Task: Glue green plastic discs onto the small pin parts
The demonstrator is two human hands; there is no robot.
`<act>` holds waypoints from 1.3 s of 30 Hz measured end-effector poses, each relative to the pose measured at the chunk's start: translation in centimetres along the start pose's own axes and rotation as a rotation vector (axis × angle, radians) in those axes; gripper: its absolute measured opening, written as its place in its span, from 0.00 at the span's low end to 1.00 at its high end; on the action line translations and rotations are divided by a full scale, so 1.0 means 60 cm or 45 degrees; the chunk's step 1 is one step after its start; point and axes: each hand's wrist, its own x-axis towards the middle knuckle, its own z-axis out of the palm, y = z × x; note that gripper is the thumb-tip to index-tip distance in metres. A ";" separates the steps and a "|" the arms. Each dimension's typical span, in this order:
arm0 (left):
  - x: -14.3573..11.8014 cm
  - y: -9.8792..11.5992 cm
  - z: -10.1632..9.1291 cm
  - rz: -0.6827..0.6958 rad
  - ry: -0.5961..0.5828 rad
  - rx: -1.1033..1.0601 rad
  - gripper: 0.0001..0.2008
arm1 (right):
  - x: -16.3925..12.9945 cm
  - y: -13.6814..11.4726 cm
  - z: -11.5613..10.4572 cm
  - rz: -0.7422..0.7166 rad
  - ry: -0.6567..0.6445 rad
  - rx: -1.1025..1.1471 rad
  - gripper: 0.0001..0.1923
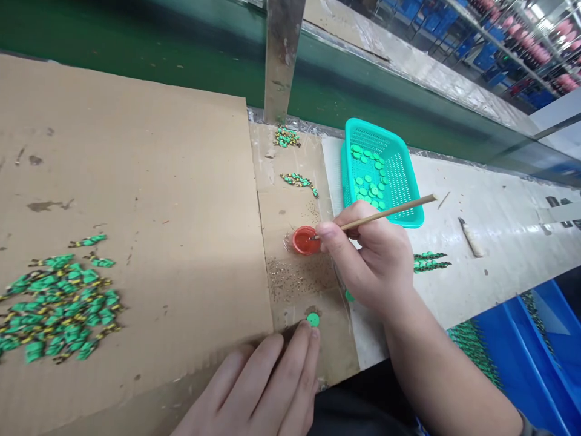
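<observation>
My right hand [374, 260] is closed round a thin wooden stick [393, 210]. The stick's lower tip is inside a small red cup [305, 241], which looks stained or filled with red; its blunt end points up to the right. On the cardboard nearer to me lies a round green button-like disc [313, 319] with small dark dots. My left hand [267, 381] lies flat with fingers stretched out, and its fingertips touch the disc's near edge. Another green disc [349, 295] is partly hidden beside my right hand.
A turquoise basket [411, 181] holding many green discs stands beyond my right hand. Small green, yellow and black pieces [68, 303] are heaped on the left cardboard [181, 200]. A knife-like tool [471, 238] lies at right. Blue bins [503, 345] sit below the table edge.
</observation>
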 end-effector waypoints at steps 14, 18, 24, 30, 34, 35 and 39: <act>0.002 0.000 -0.002 -0.007 -0.013 0.000 0.18 | 0.001 0.001 0.001 -0.041 0.003 -0.025 0.16; 0.004 -0.001 -0.003 0.005 -0.017 -0.008 0.18 | -0.002 0.002 0.002 -0.034 0.014 -0.042 0.15; 0.010 -0.002 -0.010 0.017 -0.054 -0.042 0.20 | -0.028 -0.022 -0.027 -0.021 0.164 0.090 0.10; 0.006 -0.002 -0.013 0.010 -0.077 -0.088 0.19 | -0.133 -0.051 -0.039 0.043 0.122 0.150 0.05; -0.002 -0.001 -0.008 0.025 -0.114 -0.111 0.20 | -0.177 -0.061 -0.027 -0.081 0.050 0.070 0.05; -0.003 -0.001 -0.008 0.028 -0.123 -0.116 0.19 | -0.179 -0.062 -0.025 -0.093 0.033 0.056 0.05; -0.004 0.001 -0.010 0.018 -0.121 -0.127 0.20 | -0.167 -0.059 -0.019 -0.086 0.083 0.065 0.06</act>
